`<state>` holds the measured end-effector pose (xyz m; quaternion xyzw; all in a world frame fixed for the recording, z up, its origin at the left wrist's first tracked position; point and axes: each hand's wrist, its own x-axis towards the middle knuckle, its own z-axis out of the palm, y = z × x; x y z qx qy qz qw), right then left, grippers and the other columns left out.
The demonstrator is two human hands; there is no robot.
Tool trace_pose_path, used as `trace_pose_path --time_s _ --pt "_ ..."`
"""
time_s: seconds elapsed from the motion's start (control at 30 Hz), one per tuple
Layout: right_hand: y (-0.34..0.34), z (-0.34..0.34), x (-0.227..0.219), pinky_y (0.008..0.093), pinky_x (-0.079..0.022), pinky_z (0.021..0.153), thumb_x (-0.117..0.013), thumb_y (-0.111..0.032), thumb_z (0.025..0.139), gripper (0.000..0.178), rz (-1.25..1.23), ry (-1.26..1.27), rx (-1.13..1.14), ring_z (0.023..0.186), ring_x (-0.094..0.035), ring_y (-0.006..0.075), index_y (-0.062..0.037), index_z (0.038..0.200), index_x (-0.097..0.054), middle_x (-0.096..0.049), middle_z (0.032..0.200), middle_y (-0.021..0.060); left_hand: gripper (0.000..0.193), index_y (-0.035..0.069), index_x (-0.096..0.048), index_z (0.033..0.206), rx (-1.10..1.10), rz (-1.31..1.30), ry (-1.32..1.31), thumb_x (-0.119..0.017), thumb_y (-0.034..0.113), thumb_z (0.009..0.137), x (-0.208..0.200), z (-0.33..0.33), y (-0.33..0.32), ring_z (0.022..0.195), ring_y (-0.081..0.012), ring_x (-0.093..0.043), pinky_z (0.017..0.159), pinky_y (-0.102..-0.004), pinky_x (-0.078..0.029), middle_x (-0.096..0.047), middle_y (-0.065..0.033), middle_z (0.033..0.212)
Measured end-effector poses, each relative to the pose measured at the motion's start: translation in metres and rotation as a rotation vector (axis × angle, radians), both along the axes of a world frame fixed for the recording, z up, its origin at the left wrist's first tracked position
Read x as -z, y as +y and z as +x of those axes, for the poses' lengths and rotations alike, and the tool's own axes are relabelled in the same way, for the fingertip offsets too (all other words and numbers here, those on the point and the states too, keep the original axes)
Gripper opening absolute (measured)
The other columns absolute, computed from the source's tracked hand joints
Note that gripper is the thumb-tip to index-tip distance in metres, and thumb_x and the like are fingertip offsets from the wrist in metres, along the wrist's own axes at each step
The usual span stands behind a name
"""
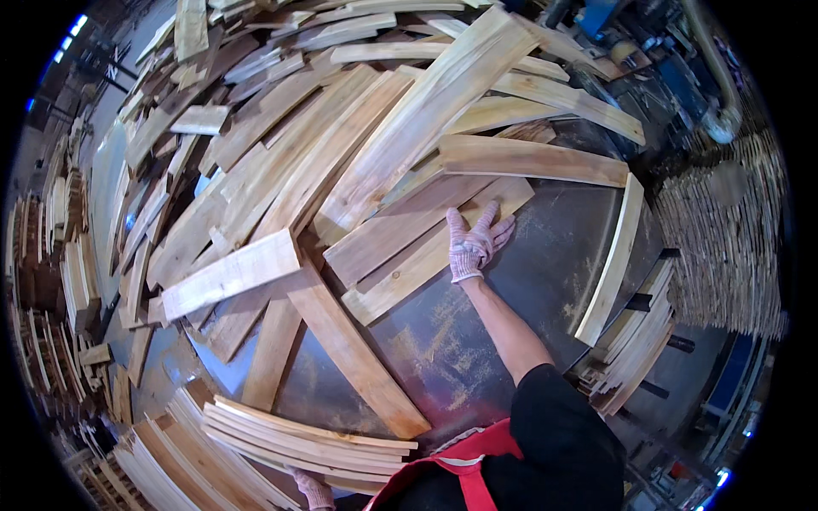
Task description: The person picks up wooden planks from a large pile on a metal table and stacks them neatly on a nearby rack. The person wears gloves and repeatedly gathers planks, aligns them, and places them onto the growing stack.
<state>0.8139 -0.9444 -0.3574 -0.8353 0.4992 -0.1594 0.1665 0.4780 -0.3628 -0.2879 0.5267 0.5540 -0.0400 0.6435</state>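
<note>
My right hand (pixel 479 243), in a pinkish knit glove, lies with fingers spread on a pale wooden board (pixel 405 277). A browner board (pixel 400 226) lies alongside, just beyond it. Low in the view, my left hand (pixel 313 491) wears the same kind of glove. It is beside the near side of a stack of narrow boards (pixel 307 434) close to my waist. Its fingers are mostly hidden by the stack, so its grip does not show.
Loose boards are heaped across the dark, sawdust-strewn tabletop (pixel 443 341). A long wide board (pixel 434 119) slants over the heap. One narrow board (pixel 613 255) runs along the right edge. Tall stacked wood (pixel 724 243) stands at right, with machinery (pixel 682 77) behind.
</note>
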Motion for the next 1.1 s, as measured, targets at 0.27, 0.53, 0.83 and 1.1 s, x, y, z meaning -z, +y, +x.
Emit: trace_pose_path --time_s 0.27,0.53,0.83,1.1 --pt "0.086 -0.087 -0.024 0.0555 -0.019 0.125 -0.061 -0.057 0.093 0.101 0.108 -0.015 -0.568 0.150 -0.021 0.0532 0.0108 0.157 -0.021 -0.023 0.160 0.0387 0.072 0.003 -0.057 0.137 0.159 0.165 0.064 -0.068 0.055 0.089 0.011 0.013 0.001 0.112 -0.0313 -0.065 0.094 -0.0407 -0.054 -0.067 -0.0173 0.125" --pt "0.236 -0.205 -0.017 0.0467 -0.033 0.121 -0.076 -0.047 0.085 0.095 0.561 -0.055 -1.104 0.143 -0.040 0.0429 0.0018 0.155 -0.035 -0.044 0.153 0.0267 0.063 0.003 -0.053 0.142 0.026 0.066 -0.040 -0.075 0.035 0.093 -0.044 0.068 -0.056 0.104 -0.0229 -0.066 0.094 -0.0355 -0.054 -0.067 -0.0115 0.120" --pt "0.278 -0.239 -0.067 0.0407 -0.048 0.106 -0.066 -0.024 0.092 0.057 1.146 0.131 -1.205 0.124 -0.062 0.0358 0.0006 0.142 -0.055 -0.064 0.133 0.0257 0.042 0.001 -0.066 0.127 0.010 -0.222 -0.323 -0.075 0.026 0.094 -0.022 0.050 -0.050 0.108 -0.0214 -0.068 0.098 -0.0368 -0.055 -0.072 -0.0077 0.115" --pt "0.262 -0.288 -0.124 0.0432 -0.045 0.109 -0.064 -0.029 0.094 0.062 1.001 0.178 -1.428 0.129 -0.056 0.0392 -0.0073 0.149 -0.046 -0.059 0.137 0.0254 0.067 0.005 -0.049 0.147 0.019 -0.341 -0.780 -0.052 0.053 0.100 0.033 -0.048 -0.088 0.128 -0.0321 -0.058 0.109 -0.0499 -0.051 -0.057 -0.0157 0.144"
